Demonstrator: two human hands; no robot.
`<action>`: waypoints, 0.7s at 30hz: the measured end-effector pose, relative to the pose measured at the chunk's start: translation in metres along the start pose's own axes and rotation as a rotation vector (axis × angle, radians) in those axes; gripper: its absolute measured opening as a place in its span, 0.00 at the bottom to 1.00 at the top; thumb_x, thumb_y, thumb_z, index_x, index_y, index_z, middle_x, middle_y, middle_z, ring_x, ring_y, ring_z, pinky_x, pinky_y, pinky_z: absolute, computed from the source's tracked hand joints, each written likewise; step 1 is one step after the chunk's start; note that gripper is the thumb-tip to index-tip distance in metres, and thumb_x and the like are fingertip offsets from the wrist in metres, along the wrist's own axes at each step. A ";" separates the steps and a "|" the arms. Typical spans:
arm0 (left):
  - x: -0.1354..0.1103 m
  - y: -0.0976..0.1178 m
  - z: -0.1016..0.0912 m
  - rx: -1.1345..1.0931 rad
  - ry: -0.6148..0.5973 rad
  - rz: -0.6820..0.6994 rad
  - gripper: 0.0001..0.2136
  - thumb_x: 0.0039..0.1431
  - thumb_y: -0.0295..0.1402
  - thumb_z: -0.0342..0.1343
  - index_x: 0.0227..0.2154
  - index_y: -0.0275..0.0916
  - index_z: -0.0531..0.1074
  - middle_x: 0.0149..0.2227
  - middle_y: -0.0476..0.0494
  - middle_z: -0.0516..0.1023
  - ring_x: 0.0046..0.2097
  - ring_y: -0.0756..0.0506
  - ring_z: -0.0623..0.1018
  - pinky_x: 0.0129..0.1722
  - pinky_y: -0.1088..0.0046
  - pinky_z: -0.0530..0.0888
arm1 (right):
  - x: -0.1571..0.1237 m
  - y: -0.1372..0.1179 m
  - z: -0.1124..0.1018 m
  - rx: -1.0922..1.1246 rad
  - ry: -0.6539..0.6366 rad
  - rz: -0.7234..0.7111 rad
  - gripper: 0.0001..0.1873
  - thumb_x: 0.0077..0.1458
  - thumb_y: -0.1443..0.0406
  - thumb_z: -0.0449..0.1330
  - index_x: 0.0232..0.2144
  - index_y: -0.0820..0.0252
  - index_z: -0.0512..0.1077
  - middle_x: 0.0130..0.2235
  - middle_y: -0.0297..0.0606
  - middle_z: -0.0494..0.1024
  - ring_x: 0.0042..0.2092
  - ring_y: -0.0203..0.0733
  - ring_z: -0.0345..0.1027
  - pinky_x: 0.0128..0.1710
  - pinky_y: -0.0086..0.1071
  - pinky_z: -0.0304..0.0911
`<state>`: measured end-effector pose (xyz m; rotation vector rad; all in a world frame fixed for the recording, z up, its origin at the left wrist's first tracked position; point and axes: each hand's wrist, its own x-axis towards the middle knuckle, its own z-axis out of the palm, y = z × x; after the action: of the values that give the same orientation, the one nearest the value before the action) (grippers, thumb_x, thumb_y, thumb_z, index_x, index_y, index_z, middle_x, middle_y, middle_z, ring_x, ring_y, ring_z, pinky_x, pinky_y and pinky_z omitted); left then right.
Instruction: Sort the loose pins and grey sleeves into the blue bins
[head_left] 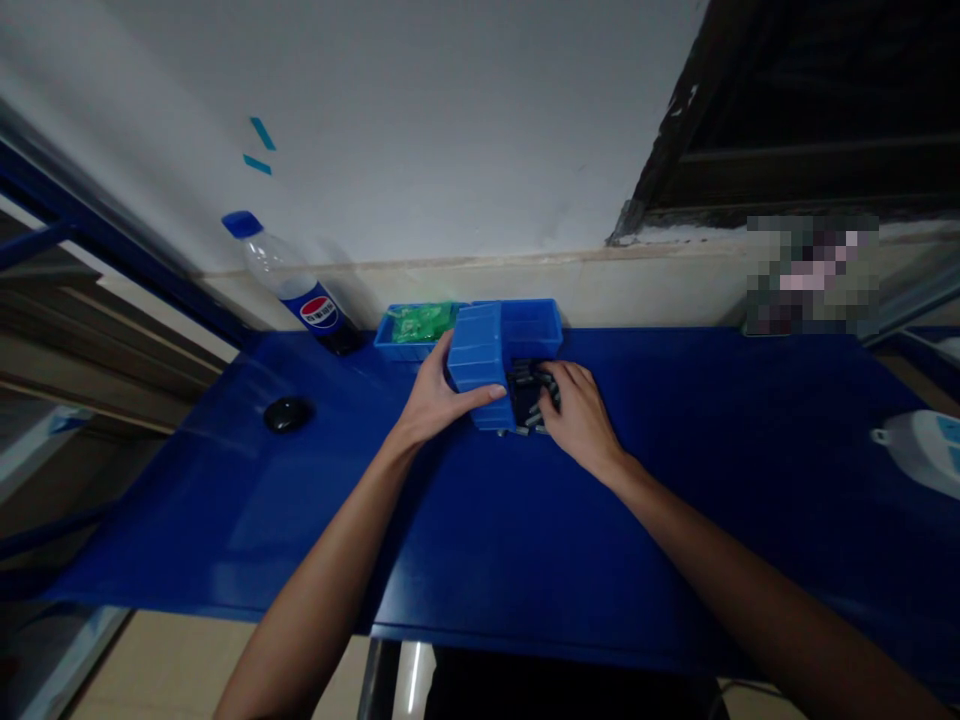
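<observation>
My left hand [439, 400] grips a blue plastic bin [478, 350] that is tipped on its side, its opening facing right. Small dark cylindrical pieces [534, 375] lie at the mouth of the bin and on the table beside it. My right hand [576, 408] is at these pieces, fingers curled among them; which ones it holds, if any, is hidden. Behind the tipped bin stand two more blue bins. The left bin [386, 340] contains a green plastic packet [424, 322], and the right bin [534, 318] is partly covered by the tipped one.
A cola bottle [300, 290] stands at the back left against the wall. In front of it lies a black rounded object [288, 414], perhaps a computer mouse. A white container [926, 450] is at the right edge of the blue table [480, 560]. A blurred patch covers something at the back right.
</observation>
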<state>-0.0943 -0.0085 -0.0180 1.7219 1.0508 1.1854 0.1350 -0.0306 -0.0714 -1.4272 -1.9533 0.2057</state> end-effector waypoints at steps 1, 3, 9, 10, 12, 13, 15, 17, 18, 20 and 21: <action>0.000 0.003 0.002 0.020 -0.008 0.006 0.45 0.44 0.54 0.75 0.61 0.37 0.68 0.58 0.31 0.78 0.57 0.31 0.79 0.60 0.48 0.75 | 0.000 0.001 -0.001 0.013 0.000 -0.009 0.18 0.65 0.68 0.54 0.54 0.59 0.73 0.53 0.52 0.79 0.58 0.59 0.70 0.61 0.54 0.64; 0.002 0.011 0.007 0.057 -0.028 0.028 0.44 0.45 0.53 0.75 0.63 0.38 0.67 0.59 0.31 0.78 0.59 0.31 0.79 0.61 0.47 0.74 | -0.001 0.000 -0.002 0.023 -0.015 -0.022 0.17 0.64 0.66 0.56 0.53 0.60 0.74 0.55 0.53 0.79 0.59 0.60 0.69 0.62 0.55 0.64; 0.012 0.029 0.020 0.172 -0.091 0.067 0.46 0.50 0.51 0.73 0.68 0.37 0.64 0.65 0.29 0.72 0.63 0.30 0.75 0.63 0.46 0.72 | 0.000 0.003 0.000 0.094 -0.010 -0.023 0.19 0.67 0.70 0.50 0.52 0.57 0.76 0.57 0.50 0.79 0.63 0.57 0.69 0.66 0.57 0.61; 0.013 0.030 0.022 0.204 -0.095 0.072 0.46 0.51 0.52 0.72 0.69 0.37 0.62 0.66 0.29 0.71 0.64 0.30 0.74 0.64 0.45 0.72 | 0.001 0.004 0.000 0.118 0.004 -0.009 0.20 0.67 0.70 0.48 0.53 0.57 0.76 0.57 0.49 0.79 0.63 0.56 0.69 0.66 0.57 0.61; 0.015 0.030 0.025 0.267 -0.102 0.081 0.49 0.52 0.53 0.71 0.71 0.39 0.59 0.68 0.28 0.69 0.65 0.29 0.73 0.64 0.44 0.71 | 0.002 0.006 -0.001 0.182 0.039 0.030 0.21 0.68 0.69 0.47 0.54 0.58 0.75 0.59 0.50 0.79 0.65 0.55 0.69 0.67 0.56 0.61; 0.016 0.030 0.026 0.298 -0.103 0.083 0.50 0.52 0.54 0.71 0.72 0.39 0.57 0.68 0.28 0.69 0.65 0.29 0.72 0.64 0.43 0.71 | 0.002 0.006 -0.002 0.220 0.052 0.052 0.21 0.68 0.68 0.47 0.56 0.58 0.75 0.60 0.50 0.78 0.65 0.54 0.68 0.67 0.55 0.61; 0.016 0.032 0.031 0.359 -0.099 0.076 0.52 0.52 0.56 0.70 0.74 0.40 0.55 0.67 0.27 0.69 0.65 0.28 0.72 0.63 0.43 0.71 | 0.002 0.006 -0.005 0.293 0.061 0.096 0.21 0.68 0.67 0.47 0.56 0.58 0.74 0.60 0.50 0.78 0.64 0.55 0.70 0.65 0.53 0.64; 0.017 0.036 0.036 0.418 -0.094 0.062 0.53 0.50 0.57 0.70 0.74 0.39 0.55 0.65 0.26 0.70 0.63 0.28 0.73 0.63 0.43 0.71 | 0.002 0.006 -0.008 0.342 0.058 0.153 0.20 0.67 0.66 0.48 0.55 0.56 0.75 0.58 0.49 0.80 0.61 0.57 0.74 0.60 0.53 0.68; 0.017 0.038 0.038 0.443 -0.093 0.060 0.54 0.50 0.57 0.70 0.73 0.38 0.55 0.65 0.26 0.70 0.63 0.28 0.73 0.63 0.43 0.70 | 0.002 0.008 -0.009 0.361 0.056 0.188 0.19 0.66 0.66 0.50 0.54 0.55 0.75 0.56 0.49 0.82 0.59 0.58 0.76 0.58 0.52 0.70; 0.018 0.042 0.043 0.477 -0.088 0.070 0.54 0.49 0.58 0.71 0.73 0.38 0.57 0.64 0.26 0.71 0.62 0.28 0.73 0.63 0.42 0.69 | 0.002 0.013 -0.012 0.405 0.056 0.246 0.19 0.63 0.66 0.53 0.53 0.54 0.76 0.52 0.47 0.84 0.56 0.59 0.78 0.53 0.52 0.73; 0.019 0.043 0.046 0.487 -0.086 0.078 0.53 0.49 0.58 0.71 0.73 0.38 0.57 0.63 0.26 0.72 0.62 0.28 0.73 0.63 0.42 0.69 | 0.002 0.016 -0.014 0.434 0.057 0.260 0.20 0.61 0.67 0.55 0.54 0.54 0.75 0.51 0.46 0.85 0.55 0.59 0.78 0.52 0.52 0.73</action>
<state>-0.0380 -0.0125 0.0156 2.1810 1.3047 0.9388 0.1556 -0.0259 -0.0687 -1.3677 -1.5499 0.6570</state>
